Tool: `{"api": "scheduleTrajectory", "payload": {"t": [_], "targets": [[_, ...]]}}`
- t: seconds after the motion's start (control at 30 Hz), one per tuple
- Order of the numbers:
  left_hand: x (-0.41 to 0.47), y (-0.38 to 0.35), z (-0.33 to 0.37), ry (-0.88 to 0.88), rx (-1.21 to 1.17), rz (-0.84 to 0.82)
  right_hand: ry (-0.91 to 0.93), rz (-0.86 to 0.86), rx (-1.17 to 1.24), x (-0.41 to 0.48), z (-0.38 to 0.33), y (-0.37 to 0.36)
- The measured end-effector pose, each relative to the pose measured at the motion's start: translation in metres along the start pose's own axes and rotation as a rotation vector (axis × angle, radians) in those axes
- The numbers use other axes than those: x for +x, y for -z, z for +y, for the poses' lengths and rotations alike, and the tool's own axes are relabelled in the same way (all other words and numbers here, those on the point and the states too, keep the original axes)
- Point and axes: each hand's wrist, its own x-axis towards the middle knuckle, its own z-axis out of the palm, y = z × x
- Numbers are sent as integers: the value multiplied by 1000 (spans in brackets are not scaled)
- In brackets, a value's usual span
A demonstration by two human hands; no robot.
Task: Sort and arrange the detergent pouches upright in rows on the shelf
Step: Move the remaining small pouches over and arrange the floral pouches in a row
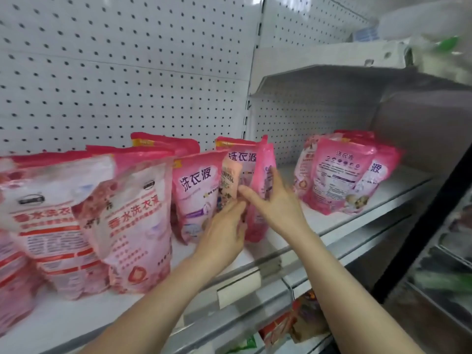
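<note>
Work centres on the turned pouch [263, 159], a pink detergent pack standing edge-on to the aisle near the middle of the shelf [357, 213], its face pointing sideways, not outward. The right hand [275, 203] holds it in the fork of thumb and fingers, thumb spread across the near side and fingers lying straight up the far side. The left hand [224, 226] reaches in low against the foot of the neighbouring peach-panelled pouch [231, 177]; blur hides whether its fingers curl round anything, so I cannot tell its grip. Just to the left stands the purple-lettered pouch [196, 190], face forward and leaning a little, with more pink tops behind it. To do this step well, the turned pouch probably wants rotating about its base until the printed face looks out, then sliding flush beside its neighbour, with the left hand bracing that neighbour so the soft packs do not topple like dominoes. Setting the gusset flat before letting go should keep it upright, since such pouches slump when the bottom is creased. Further left, the red-and-white pouches [132, 226] form a separate kind and lean forward at the shelf edge. Well to the right, apart from the hands, the right-hand cluster [339, 175] stands bunched and partly back-to-front, apparently waiting to be sorted. Behind everything runs white pegboard [127, 72], an upper shelf [357, 80] overhangs the right bay, and a price rail [238, 287] edges the front.
</note>
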Motion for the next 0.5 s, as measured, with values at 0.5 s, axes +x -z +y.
{"api": "scheduleTrajectory", "payload": {"t": [0.5], "targets": [[75,-35,27,226,482,334,197,153,261,64,90,3]]}}
